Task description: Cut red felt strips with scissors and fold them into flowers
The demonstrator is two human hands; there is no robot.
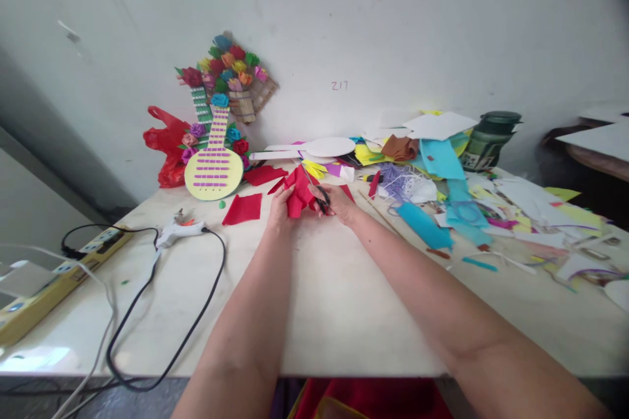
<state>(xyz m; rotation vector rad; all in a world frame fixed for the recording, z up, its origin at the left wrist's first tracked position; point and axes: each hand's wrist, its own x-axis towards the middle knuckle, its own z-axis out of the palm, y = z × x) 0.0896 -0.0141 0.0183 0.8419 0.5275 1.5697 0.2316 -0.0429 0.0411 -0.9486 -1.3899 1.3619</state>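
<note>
My left hand (280, 205) is closed on a piece of red crepe paper (297, 191), just above the middle of the table. In my right hand (338, 203) is a pair of scissors (322, 195) with black handles, my fingers wrapped around the loops. The blades reach up and left against the red paper; how far they are parted is hard to make out. A red square (242, 209) of the same paper lies flat to the left of my left hand. More red pieces (264, 175) are behind it.
A glue gun (181, 228) with a looping black cord lies left, beside a yellow power strip (88, 262). A yellow paper guitar (214, 173) and paper flowers (230, 65) lean on the wall. Paper scraps (422, 222) cover the right side, near a dark green bottle (489, 141).
</note>
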